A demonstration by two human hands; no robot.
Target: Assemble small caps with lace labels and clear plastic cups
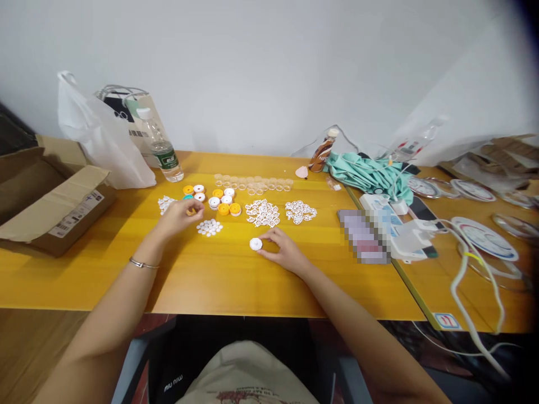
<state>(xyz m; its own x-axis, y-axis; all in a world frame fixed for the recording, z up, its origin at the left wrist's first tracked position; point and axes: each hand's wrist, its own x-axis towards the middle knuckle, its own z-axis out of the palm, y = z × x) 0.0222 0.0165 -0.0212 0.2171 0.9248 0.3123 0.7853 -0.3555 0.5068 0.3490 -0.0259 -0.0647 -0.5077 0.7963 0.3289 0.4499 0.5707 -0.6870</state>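
My right hand (284,251) pinches a small white round disc (255,244) by its edge, just over the tabletop. On the left, my left hand (179,216) has its fingers closed on a small orange round piece (191,212), partly hidden by the fingers. Beyond it stand several round white, orange and teal wheel-like parts (223,209). A pile of small white pieces (209,227) lies between the hands. Two heaps of white openwork pieces, a nearer one (263,213) and a right one (301,211), lie past my right hand. Clear round caps (255,184) form rows behind.
A cardboard box (54,196), a plastic bag (105,140) and a water bottle (166,160) stand at left. Rightward are a brown drink bottle (323,150), a teal cloth (366,174), a pixelated phone-like object (364,237), a power strip (383,221) and white cables (458,280).
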